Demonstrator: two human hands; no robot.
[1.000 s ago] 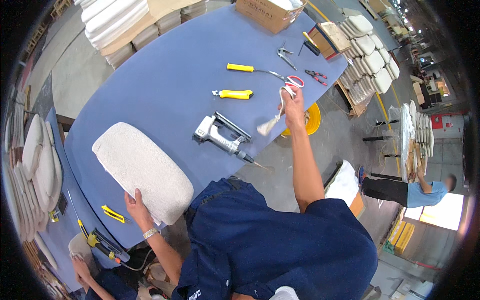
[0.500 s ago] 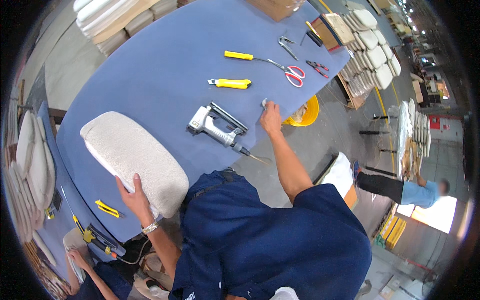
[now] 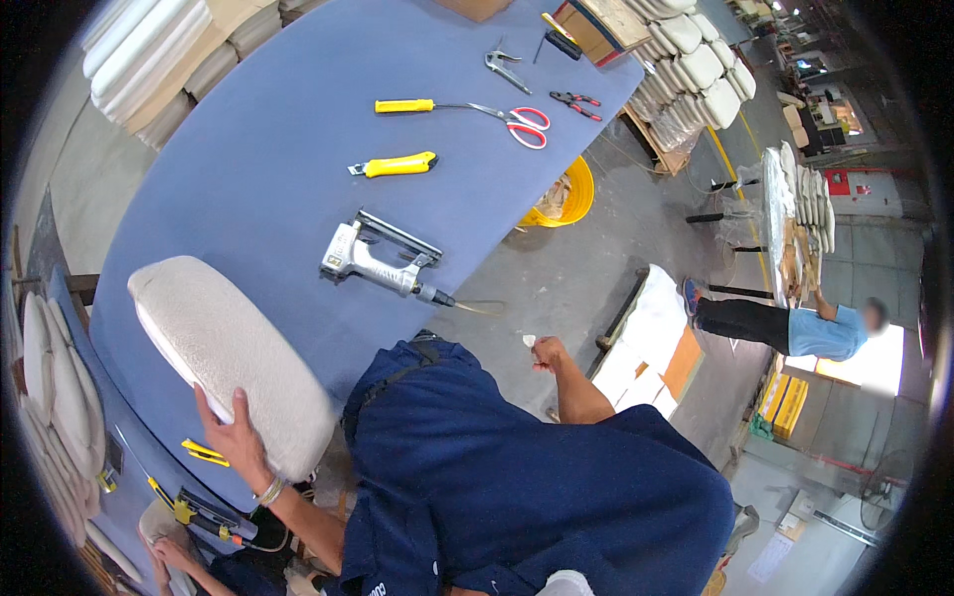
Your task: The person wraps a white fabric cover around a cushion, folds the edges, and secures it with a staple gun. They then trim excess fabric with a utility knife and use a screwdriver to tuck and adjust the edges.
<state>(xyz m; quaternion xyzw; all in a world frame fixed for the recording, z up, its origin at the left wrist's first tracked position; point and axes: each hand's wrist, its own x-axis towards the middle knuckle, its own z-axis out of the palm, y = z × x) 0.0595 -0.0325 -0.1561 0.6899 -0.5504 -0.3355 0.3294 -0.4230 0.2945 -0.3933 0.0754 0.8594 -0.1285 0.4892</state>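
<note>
My left hand grips the near end of a padded cushion covered in off-white fabric, which rests on the blue-covered table. Its thumb lies along the top, and part of the fingers is hidden at the side. Out past the table edge, my right hand pinches a small white scrap, too small to tell its material. Between the cushion and that hand, a silver staple gun lies on its side. A yellow utility knife is beyond it, and another yellow knife sits beside my left hand.
Scissors, a yellow-handled tool, red-handled pliers and a metal tool lie across the table. A yellow bucket with scraps stands below its edge. Stacked cushions surround the area. One co-worker stands right; another's hands show lower left.
My right hand has drawn back from the table edge near the bucket toward my body, holding the white scrap. The view has shifted; my left hand stays on the cushion.
</note>
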